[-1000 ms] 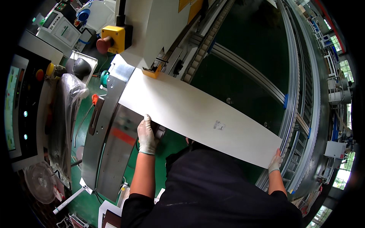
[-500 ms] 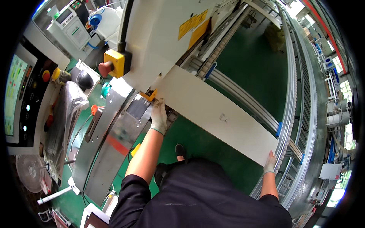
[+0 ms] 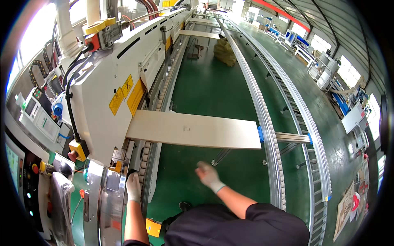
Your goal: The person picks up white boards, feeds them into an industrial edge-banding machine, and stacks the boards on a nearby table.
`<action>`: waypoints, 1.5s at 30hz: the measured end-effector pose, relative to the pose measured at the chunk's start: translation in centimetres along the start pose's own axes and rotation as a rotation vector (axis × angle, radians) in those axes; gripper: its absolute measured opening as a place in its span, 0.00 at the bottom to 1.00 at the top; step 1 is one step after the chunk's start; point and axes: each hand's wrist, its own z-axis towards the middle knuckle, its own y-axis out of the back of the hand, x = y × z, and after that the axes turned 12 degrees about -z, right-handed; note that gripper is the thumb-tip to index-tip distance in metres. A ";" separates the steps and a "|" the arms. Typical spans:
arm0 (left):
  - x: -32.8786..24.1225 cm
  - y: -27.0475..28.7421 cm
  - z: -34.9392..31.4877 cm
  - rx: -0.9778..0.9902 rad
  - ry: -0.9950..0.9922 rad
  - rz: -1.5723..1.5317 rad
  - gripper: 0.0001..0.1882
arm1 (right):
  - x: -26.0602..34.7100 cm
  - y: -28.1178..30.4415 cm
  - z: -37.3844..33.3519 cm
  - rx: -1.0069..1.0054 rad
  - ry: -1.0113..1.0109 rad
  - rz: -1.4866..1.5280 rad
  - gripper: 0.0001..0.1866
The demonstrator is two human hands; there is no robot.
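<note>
The pale board (image 3: pixel 193 130) lies across the machine (image 3: pixel 119 98) on the left and the roller rail (image 3: pixel 269 139) on the right, neither hand touching it. The left hand (image 3: pixel 133 186) rests, fingers flat, on the infeed by the rollers, where it risks being pinched. The right hand (image 3: pixel 208 175) hangs blurred with loose fingers, so the unguided board might skew.

Lighting: bright, even daylight from windows (image 3: pixel 348 71) at right and the upper left corner, where glare washes out detail. Shadows: soft, faint under the board (image 3: pixel 193 130). Focus: sharp centrally; right hand (image 3: pixel 208 175) motion-blurred. Distortion: strong fisheye, rails (image 3: pixel 262 102) bowing, black vignette around the rim. Floor (image 3: pixel 213 86) sheen mild.
</note>
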 end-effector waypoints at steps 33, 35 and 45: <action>10.8 27.2 -99.7 -2.295 1.558 0.243 0.31 | -0.2 -12.5 -36.0 1.675 1.146 -0.244 0.20; 11.1 27.0 -101.2 -2.311 1.536 0.247 0.31 | 6.3 -7.5 -39.8 1.423 1.208 -0.454 0.20; 9.8 26.2 -105.7 -2.328 1.476 0.205 0.28 | 8.0 -7.3 -34.8 1.364 0.385 -0.308 0.21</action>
